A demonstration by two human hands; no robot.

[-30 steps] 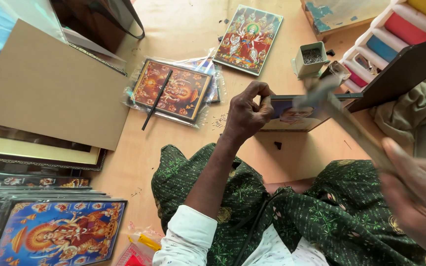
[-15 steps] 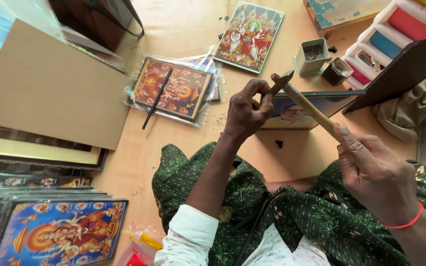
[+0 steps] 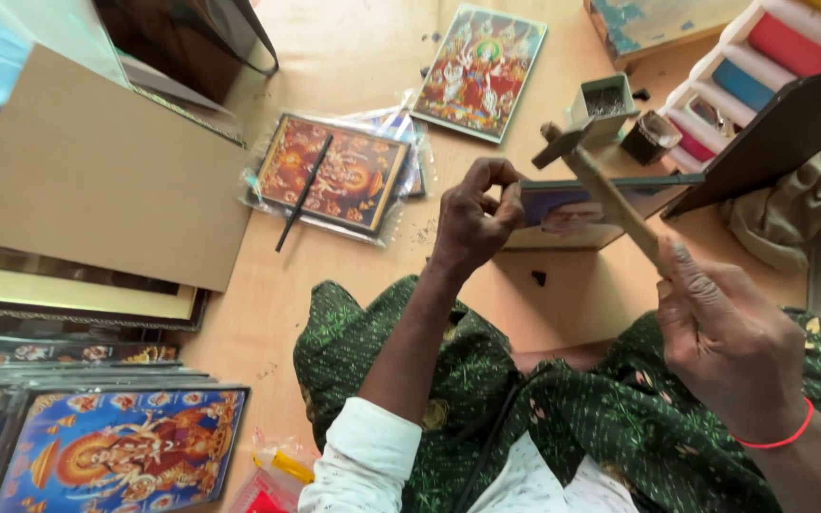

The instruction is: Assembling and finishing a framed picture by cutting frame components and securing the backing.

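Brown cardboard sheet point(image 3: 97, 180) lies at the far left above a stack of framed prints point(image 3: 97, 456), with two more colourful pictures point(image 3: 339, 176) flat on the wooden floor toward the middle, a thin black rod across one. At centre the left hand point(image 3: 472, 223) pinches the near edge of a picture frame point(image 3: 582, 204) standing on its edge, fingers together as if steadying a small nail (too small to tell). To the right, the right hand point(image 3: 729, 347) is clamped on a wooden-handled hammer point(image 3: 601, 185), its head raised just over the frame; the fixing looks under way, not finished.
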